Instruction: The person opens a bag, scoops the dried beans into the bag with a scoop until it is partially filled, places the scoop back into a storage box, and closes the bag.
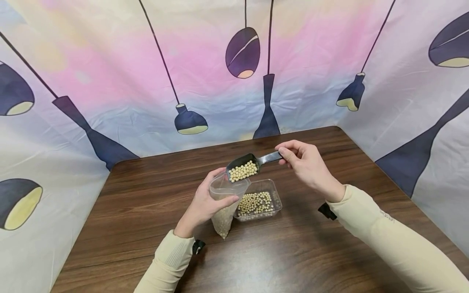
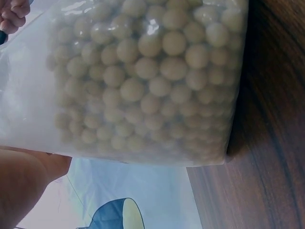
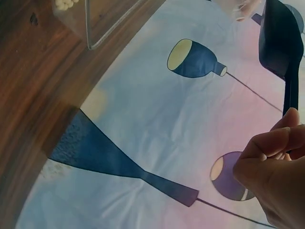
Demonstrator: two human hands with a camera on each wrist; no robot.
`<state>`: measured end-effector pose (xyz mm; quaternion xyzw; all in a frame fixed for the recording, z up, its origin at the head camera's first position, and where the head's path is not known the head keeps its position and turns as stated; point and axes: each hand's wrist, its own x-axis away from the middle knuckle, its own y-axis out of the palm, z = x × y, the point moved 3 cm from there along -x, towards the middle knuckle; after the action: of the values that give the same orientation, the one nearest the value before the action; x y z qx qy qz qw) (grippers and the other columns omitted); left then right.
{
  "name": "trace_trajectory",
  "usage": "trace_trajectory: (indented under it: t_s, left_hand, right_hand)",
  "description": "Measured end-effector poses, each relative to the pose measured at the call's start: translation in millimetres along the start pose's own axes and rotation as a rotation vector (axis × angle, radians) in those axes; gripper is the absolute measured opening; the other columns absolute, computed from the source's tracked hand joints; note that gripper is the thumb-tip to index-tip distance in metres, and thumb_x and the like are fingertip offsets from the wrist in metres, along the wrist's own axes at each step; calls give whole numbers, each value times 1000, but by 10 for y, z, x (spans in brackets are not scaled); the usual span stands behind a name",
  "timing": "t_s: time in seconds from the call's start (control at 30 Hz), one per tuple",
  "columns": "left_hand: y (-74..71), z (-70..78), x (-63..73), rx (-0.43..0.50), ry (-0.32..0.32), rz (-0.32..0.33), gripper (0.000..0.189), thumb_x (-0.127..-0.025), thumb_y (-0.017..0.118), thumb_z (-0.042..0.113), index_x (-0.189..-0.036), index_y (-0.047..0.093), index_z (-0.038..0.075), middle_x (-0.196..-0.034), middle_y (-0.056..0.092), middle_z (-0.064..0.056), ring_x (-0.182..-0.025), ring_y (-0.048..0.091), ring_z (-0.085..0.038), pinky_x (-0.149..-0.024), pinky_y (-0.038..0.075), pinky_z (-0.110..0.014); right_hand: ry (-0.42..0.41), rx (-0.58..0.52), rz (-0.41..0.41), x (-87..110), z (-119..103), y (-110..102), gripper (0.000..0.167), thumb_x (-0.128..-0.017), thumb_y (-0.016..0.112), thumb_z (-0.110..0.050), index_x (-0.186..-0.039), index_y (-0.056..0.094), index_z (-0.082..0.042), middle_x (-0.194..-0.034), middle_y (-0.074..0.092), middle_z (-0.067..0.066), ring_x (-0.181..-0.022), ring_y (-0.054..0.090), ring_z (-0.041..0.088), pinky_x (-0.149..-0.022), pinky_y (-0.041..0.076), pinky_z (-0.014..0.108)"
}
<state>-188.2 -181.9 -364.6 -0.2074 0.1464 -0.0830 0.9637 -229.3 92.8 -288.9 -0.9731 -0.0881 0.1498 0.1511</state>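
My left hand (image 1: 206, 200) holds a clear plastic bag (image 1: 222, 217) by its upper part, thumb in front and fingers behind, its mouth spread wide. Pale round beans (image 2: 147, 71) fill the lower part of the bag in the left wrist view. My right hand (image 1: 305, 165) pinches the handle end of a black scoop (image 1: 242, 159). A load of the same beans (image 1: 243, 171) lies in the scoop, whose front lip overlaps the bag's opening in the head view. In the right wrist view the scoop (image 3: 281, 43) shows its dark underside above my right hand (image 3: 271, 167).
Right beside the bag, a clear plastic tray (image 1: 276, 199) with more beans stands on the dark wooden table (image 1: 146, 228). A cloth backdrop (image 1: 146, 73) printed with lamps hangs behind the table and along its sides.
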Motion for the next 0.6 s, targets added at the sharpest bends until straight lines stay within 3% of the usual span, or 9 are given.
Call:
trace_trajectory:
  t_s: [0.2, 0.37, 0.47, 0.6]
  left_hand:
    - [-7, 9, 8, -21, 15, 5, 77, -77, 84, 28, -142, 42, 26, -138, 50, -2, -130, 44, -21, -102, 34, -56]
    - [-8, 13, 8, -12, 8, 1, 77, -78, 84, 26, -142, 42, 26, -139, 50, -2, -131, 43, -21, -104, 33, -56]
    - [-6, 13, 6, 8, 7, -6, 77, -78, 84, 22, -142, 42, 24, -136, 53, -3, -131, 43, -21, -105, 32, -55]
    - [-4, 22, 9, 17, 17, -9, 78, -78, 83, 15, -144, 41, 20, -134, 54, -7, -132, 42, -23, -106, 31, -55]
  right_hand:
    - [-78, 55, 22, 53, -94, 30, 19, -99, 58, -16, -109, 67, -3, -88, 68, 15, -76, 64, 13, -57, 44, 22]
    - [-181, 123, 47, 113, -161, 46, 16, -99, 58, -18, -108, 67, -8, -86, 68, 5, -76, 64, 13, -56, 44, 23]
    - [-312, 195, 76, 163, -207, 63, 13, -98, 60, -15, -107, 67, -11, -86, 66, -1, -67, 57, 9, -57, 43, 22]
    - [-618, 314, 110, 243, -306, 83, 13, -95, 62, -5, -107, 67, -7, -87, 63, 0, -63, 46, 9, -58, 38, 22]
